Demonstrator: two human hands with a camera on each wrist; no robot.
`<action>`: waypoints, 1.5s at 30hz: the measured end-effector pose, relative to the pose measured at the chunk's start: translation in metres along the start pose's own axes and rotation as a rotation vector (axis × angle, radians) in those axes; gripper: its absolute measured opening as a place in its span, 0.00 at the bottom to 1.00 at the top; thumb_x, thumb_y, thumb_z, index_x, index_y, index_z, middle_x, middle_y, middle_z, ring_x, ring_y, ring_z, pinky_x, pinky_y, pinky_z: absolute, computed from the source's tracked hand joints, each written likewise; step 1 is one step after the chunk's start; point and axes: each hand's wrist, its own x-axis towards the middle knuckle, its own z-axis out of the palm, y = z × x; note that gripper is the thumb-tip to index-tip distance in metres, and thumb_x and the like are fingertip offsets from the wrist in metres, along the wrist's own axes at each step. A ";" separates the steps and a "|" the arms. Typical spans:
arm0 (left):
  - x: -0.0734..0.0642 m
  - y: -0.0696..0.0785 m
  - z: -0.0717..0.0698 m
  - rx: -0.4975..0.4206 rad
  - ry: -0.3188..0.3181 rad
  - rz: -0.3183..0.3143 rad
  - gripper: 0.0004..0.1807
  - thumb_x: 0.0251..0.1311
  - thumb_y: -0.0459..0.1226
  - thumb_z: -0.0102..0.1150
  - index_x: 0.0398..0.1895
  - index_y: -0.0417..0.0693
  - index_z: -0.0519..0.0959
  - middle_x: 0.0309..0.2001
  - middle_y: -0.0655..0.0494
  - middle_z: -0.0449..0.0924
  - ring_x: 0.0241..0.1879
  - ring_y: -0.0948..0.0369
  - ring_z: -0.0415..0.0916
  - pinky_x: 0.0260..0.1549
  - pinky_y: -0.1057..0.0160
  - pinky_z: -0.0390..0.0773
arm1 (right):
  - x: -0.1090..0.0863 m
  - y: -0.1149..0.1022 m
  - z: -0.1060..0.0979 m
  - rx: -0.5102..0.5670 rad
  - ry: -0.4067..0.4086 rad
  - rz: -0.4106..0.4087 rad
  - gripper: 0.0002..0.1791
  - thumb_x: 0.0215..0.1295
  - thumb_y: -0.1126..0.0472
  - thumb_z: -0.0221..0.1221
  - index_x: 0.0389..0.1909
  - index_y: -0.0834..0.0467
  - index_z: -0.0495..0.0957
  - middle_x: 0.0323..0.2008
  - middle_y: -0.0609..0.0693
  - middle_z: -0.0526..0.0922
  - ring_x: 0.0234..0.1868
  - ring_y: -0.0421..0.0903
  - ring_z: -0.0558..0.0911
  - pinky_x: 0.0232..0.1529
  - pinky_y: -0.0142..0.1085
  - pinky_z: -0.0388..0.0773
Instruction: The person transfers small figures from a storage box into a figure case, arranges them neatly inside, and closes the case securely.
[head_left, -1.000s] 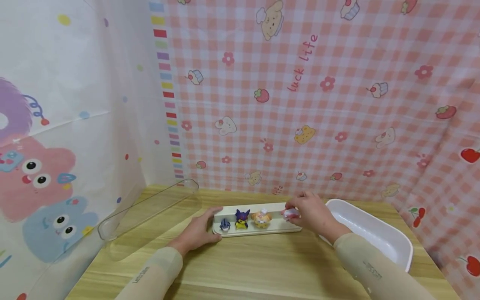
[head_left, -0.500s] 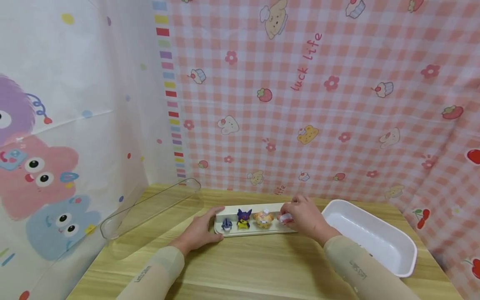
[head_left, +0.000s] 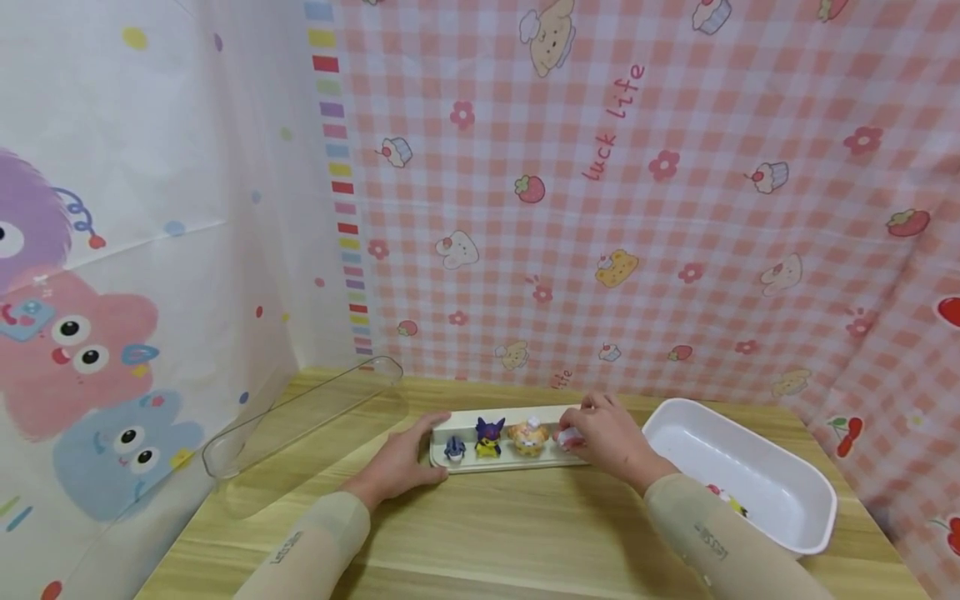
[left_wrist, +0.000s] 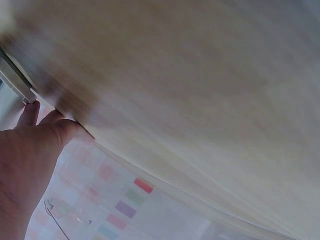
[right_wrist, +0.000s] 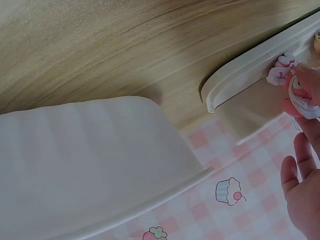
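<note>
My left hand (head_left: 401, 457) grips the left end of a long cream tray (head_left: 525, 413), thumb at its front edge and fingers behind. Inside the tray stand, from left to right, a small blue-grey figurine (head_left: 454, 449), a purple-eared yellow figurine (head_left: 488, 439) and an orange figurine with a white top (head_left: 528, 437). Toward the tray's right end, my right hand (head_left: 611, 437) pinches a pink-and-white figurine (right_wrist: 297, 97) between thumb and fingers. The right wrist view shows this figurine over the tray, partly covered by the fingertips.
On the right is a white basin (head_left: 780, 467) with small red and yellow pieces (head_left: 727, 500) in it, partly behind my right forearm. A clear plastic cover (head_left: 300, 437) lies at the left of the wooden table (head_left: 480, 533). Patterned cloths (head_left: 570, 250) hang behind.
My right hand has moved slightly left along the tray with the pink-and-white figurine. Pieces in the basin have come into view past my forearm. My left hand keeps its grip.
</note>
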 end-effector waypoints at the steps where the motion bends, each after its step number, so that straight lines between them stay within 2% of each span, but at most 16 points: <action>1: 0.000 0.000 0.000 -0.001 0.001 0.000 0.51 0.55 0.38 0.83 0.81 0.61 0.65 0.72 0.43 0.79 0.76 0.44 0.70 0.77 0.40 0.68 | 0.000 0.000 0.000 0.002 -0.005 0.004 0.15 0.54 0.57 0.82 0.41 0.49 0.89 0.35 0.45 0.90 0.46 0.49 0.77 0.55 0.50 0.76; 7: 0.001 -0.001 0.000 0.006 0.000 0.004 0.51 0.55 0.39 0.83 0.81 0.63 0.65 0.72 0.44 0.79 0.76 0.45 0.71 0.76 0.40 0.69 | 0.002 0.002 0.000 0.005 -0.037 0.031 0.17 0.56 0.57 0.81 0.45 0.49 0.89 0.44 0.45 0.93 0.52 0.52 0.80 0.61 0.53 0.76; 28: 0.000 0.001 0.000 0.001 -0.003 0.000 0.51 0.56 0.37 0.82 0.81 0.61 0.64 0.73 0.44 0.78 0.77 0.45 0.70 0.77 0.41 0.68 | 0.000 -0.001 0.004 0.035 0.005 0.047 0.18 0.54 0.59 0.81 0.44 0.50 0.88 0.39 0.47 0.90 0.47 0.49 0.78 0.57 0.52 0.76; 35: 0.000 0.000 0.000 -0.007 -0.004 0.009 0.51 0.55 0.36 0.82 0.82 0.59 0.64 0.73 0.42 0.77 0.77 0.44 0.70 0.78 0.41 0.67 | -0.002 0.001 0.006 0.033 -0.002 0.028 0.22 0.54 0.60 0.81 0.50 0.53 0.87 0.47 0.49 0.92 0.52 0.52 0.80 0.59 0.53 0.77; 38: -0.001 0.000 0.000 -0.008 0.000 0.012 0.52 0.55 0.36 0.83 0.81 0.59 0.65 0.73 0.42 0.78 0.77 0.44 0.70 0.78 0.41 0.67 | -0.004 0.003 0.000 0.006 0.001 0.013 0.25 0.54 0.59 0.81 0.53 0.54 0.86 0.50 0.50 0.91 0.54 0.54 0.81 0.61 0.54 0.79; 41: -0.001 0.000 0.000 -0.006 0.005 0.013 0.52 0.54 0.37 0.83 0.81 0.59 0.65 0.72 0.42 0.78 0.76 0.44 0.70 0.78 0.41 0.67 | -0.011 0.011 -0.014 -0.012 0.022 0.022 0.26 0.54 0.58 0.81 0.54 0.55 0.84 0.52 0.52 0.90 0.56 0.56 0.83 0.62 0.57 0.79; 45: -0.001 0.001 0.000 -0.008 0.010 0.010 0.51 0.54 0.36 0.83 0.81 0.60 0.65 0.72 0.42 0.78 0.76 0.44 0.70 0.78 0.41 0.67 | -0.028 0.036 -0.041 0.007 0.033 0.100 0.27 0.57 0.59 0.79 0.58 0.57 0.83 0.55 0.56 0.89 0.58 0.62 0.83 0.63 0.62 0.77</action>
